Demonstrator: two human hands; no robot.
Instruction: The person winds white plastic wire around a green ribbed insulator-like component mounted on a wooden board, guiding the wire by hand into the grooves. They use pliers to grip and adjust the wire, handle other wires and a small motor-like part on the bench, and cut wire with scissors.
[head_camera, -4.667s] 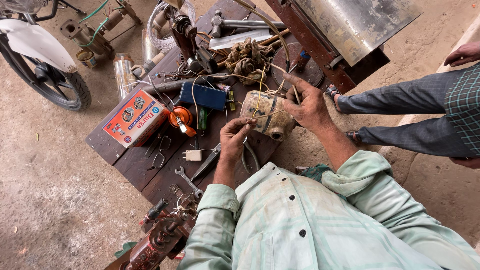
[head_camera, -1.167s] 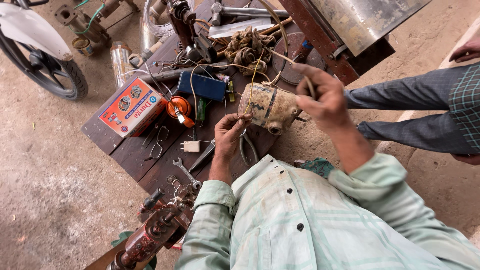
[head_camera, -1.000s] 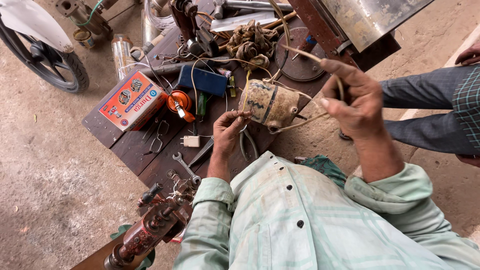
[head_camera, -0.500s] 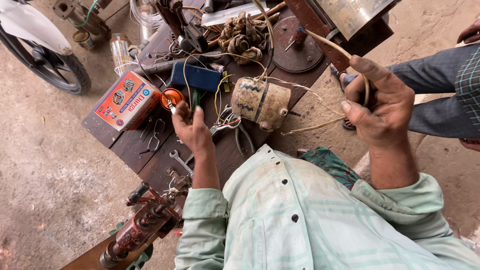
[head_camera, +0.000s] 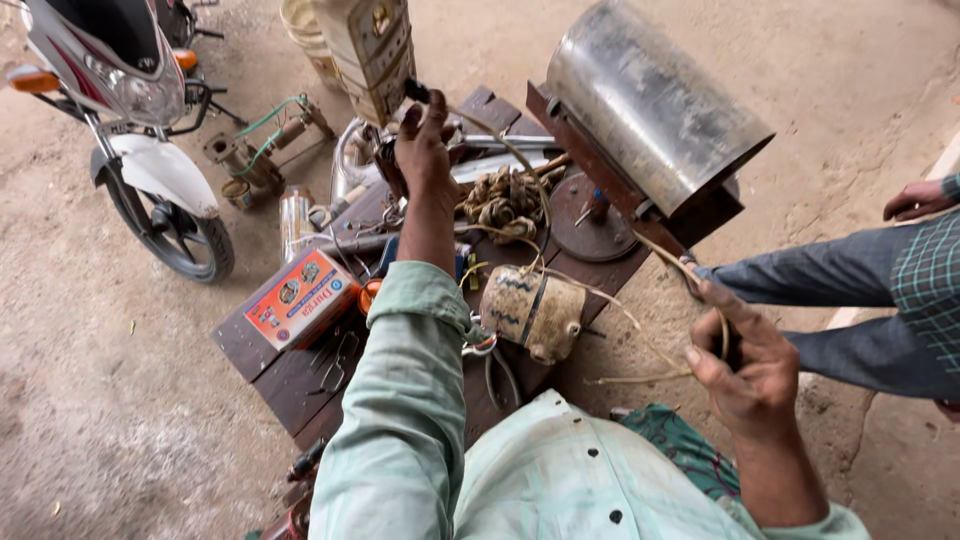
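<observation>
A pale, cloth-wrapped motor winding (head_camera: 531, 311) lies on the dark wooden bench (head_camera: 290, 375). Thin pale wires (head_camera: 620, 310) run from it to the right, into my right hand (head_camera: 745, 365), which is closed around them off the bench's right edge. My left hand (head_camera: 424, 140) is stretched to the far end of the bench. Its fingers curl around a dark object (head_camera: 414, 93) among the metal parts there; what that object is stays unclear. A wire also arcs from near that hand down to the winding.
An orange box (head_camera: 300, 297), pliers (head_camera: 497, 368), a tangle of old coil (head_camera: 500, 198) and a round disc (head_camera: 584, 216) lie on the bench. A steel cylinder (head_camera: 650, 100) stands at its far right. A motorcycle (head_camera: 150, 130) is parked left. Another person's legs (head_camera: 850, 290) are at right.
My left hand left the winding and reached up to the far end of the bench. My right hand drew the wires out to the right and lower. The view tilted upward.
</observation>
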